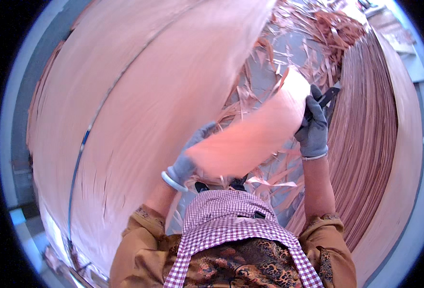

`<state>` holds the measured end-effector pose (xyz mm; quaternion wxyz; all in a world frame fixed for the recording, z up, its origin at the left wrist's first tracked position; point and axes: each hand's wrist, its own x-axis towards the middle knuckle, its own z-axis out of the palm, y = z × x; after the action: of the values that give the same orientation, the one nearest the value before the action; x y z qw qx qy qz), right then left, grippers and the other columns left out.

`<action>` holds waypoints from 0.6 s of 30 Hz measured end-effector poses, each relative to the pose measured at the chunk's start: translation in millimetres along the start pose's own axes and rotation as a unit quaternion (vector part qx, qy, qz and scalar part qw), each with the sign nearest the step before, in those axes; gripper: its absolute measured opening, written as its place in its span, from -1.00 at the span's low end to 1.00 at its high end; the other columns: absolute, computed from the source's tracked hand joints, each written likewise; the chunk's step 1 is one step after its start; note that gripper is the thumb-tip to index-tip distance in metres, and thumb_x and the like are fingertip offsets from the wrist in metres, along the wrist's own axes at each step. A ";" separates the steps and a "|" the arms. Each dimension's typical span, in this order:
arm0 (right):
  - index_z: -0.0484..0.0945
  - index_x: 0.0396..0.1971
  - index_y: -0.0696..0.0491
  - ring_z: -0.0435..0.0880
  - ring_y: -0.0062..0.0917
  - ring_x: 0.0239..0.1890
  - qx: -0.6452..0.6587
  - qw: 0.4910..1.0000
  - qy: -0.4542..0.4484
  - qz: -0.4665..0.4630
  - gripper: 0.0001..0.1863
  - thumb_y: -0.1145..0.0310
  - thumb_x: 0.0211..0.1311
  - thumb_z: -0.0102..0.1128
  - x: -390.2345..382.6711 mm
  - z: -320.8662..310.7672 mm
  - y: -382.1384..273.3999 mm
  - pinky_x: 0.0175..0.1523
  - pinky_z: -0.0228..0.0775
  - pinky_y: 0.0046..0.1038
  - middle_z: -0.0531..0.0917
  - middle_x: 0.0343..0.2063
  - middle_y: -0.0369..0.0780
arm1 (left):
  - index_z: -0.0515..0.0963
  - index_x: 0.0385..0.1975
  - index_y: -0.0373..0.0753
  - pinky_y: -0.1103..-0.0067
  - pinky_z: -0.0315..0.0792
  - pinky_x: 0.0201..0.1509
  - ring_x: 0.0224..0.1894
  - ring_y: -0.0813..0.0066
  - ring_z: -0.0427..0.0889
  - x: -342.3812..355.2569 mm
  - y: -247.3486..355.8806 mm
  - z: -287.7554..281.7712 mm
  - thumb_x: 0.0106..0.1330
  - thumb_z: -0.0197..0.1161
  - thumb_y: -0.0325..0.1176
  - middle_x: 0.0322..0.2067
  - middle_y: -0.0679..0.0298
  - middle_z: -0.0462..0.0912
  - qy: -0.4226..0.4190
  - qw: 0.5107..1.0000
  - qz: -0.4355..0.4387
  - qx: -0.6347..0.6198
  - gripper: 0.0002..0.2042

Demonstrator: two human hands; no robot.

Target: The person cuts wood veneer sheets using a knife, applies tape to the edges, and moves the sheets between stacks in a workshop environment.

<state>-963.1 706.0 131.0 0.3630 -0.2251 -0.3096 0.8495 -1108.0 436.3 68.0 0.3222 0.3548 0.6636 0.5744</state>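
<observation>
A curved, pale pinkish strip of wood veneer (257,132) spans the space between my gloved hands in front of my apron. My left hand (185,153), in a grey glove, grips its near left end, and part of the fingers is hidden behind the veneer. At the strip's far right end, my right hand (315,127) is closed around the edge. That same hand also holds a knife (328,97) with a black handle, pointing up and to the right. The strip's lower edge is a little blurred.
A wide sheet of veneer (149,96) fills the left side, with a long thin rod (84,139), partly blue, lying across it. To the right stands a tall stack of veneer sheets (360,134), edges showing. Torn veneer scraps (334,33) litter the floor between them.
</observation>
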 end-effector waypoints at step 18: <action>0.25 0.18 -0.03 0.22 -0.87 -0.65 -0.275 0.930 -0.196 0.145 -0.48 0.47 0.19 0.06 -130.0 172.0 168.1 -0.59 0.04 -0.82 0.43 -0.48 -0.44 | 0.43 -0.03 -0.35 0.53 0.46 -0.02 -0.10 0.52 0.54 -298.3 -5.8 -62.1 0.31 0.06 -0.44 -0.13 0.25 0.57 0.332 0.772 -0.149 -0.521 -0.74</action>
<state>-1065.2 453.7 157.2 0.0914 -0.1877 -0.5603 0.8015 -999.2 151.7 76.5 0.2991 -0.1829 0.3730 0.8590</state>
